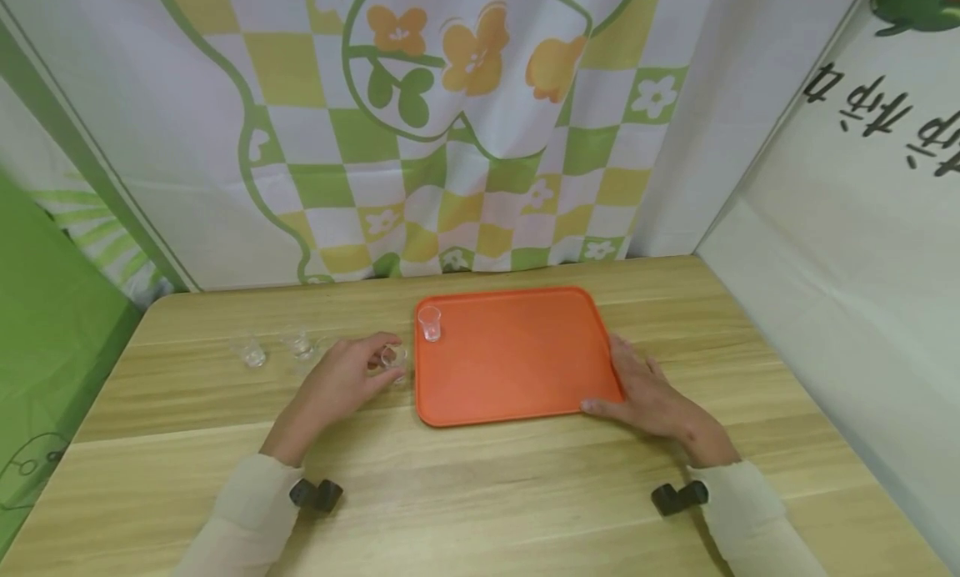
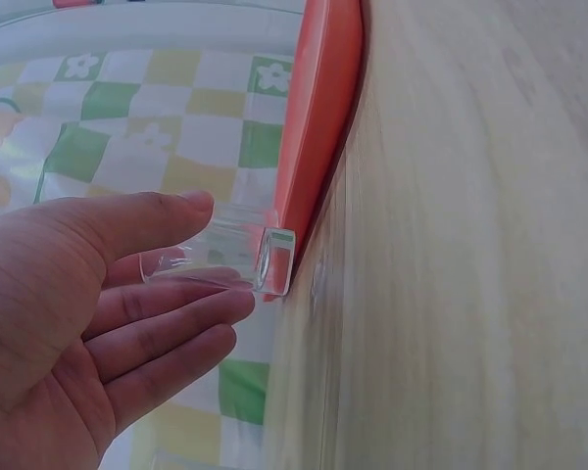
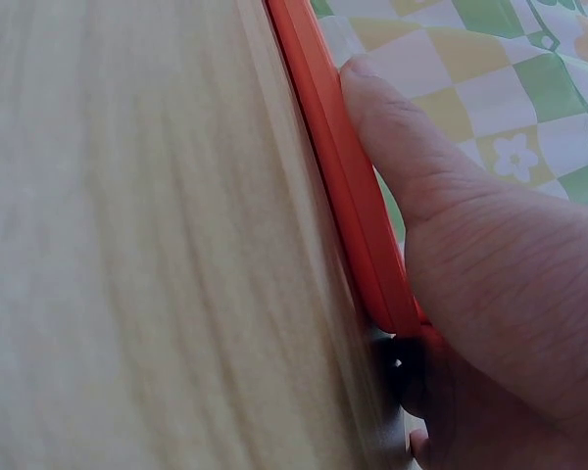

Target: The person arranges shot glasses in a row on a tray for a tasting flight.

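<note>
While the left hand [image 1: 335, 378] pinches 1 small clear tapered cup [image 1: 394, 358] beside the orange rectangular tray [image 1: 517, 356], the right hand [image 1: 651, 396], fingers spread, touches its lower-right corner; 1 similar cup [image 1: 430, 324] is already trayed, 2 more cups [image 1: 256, 357] remain frame left on the wooden bench [image 1: 480, 494].

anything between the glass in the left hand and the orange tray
Only the raised left edge of the tray lies between the held glass and the tray's middle; nothing else visible does. The other glass stands near the far left corner.
</note>
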A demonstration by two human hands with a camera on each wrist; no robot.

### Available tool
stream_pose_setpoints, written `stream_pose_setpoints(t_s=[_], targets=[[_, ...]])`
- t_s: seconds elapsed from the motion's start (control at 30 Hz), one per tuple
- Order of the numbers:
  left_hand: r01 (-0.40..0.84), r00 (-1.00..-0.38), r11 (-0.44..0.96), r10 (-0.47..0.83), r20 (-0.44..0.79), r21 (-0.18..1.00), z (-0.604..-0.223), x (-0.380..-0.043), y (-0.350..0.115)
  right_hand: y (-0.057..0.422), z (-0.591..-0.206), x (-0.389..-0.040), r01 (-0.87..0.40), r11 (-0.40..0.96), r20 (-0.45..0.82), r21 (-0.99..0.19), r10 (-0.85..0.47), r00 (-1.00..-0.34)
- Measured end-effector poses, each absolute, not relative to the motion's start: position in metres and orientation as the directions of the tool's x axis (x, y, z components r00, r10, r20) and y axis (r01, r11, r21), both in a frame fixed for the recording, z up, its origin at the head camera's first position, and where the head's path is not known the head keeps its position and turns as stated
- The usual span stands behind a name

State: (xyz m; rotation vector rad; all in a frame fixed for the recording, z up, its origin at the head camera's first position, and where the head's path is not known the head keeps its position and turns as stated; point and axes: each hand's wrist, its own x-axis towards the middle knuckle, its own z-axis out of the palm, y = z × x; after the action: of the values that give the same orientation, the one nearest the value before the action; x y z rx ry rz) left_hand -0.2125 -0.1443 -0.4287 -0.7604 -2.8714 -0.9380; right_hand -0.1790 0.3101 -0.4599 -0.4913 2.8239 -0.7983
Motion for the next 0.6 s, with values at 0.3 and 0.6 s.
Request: stream_pose_setpoints(t_s=[0.3, 0.6], targets=[[0.47, -0.876, 0.69, 0.442, 0.194, 0.551, -0.4269, -0.2148, -0.1403, 0.3106, -0.4607, -0.1792, -0.261, 0.805, -0.073, -0.533, -0.351, -0.933], [0.475, -0.874, 0.685, 0.441, 0.205, 0.553, -0.427, -0.2173, -0.1359, 0.3111, -0.4614, -0.1795, -0.253, 0.807, -0.084, -0.533, -0.349, -0.933]])
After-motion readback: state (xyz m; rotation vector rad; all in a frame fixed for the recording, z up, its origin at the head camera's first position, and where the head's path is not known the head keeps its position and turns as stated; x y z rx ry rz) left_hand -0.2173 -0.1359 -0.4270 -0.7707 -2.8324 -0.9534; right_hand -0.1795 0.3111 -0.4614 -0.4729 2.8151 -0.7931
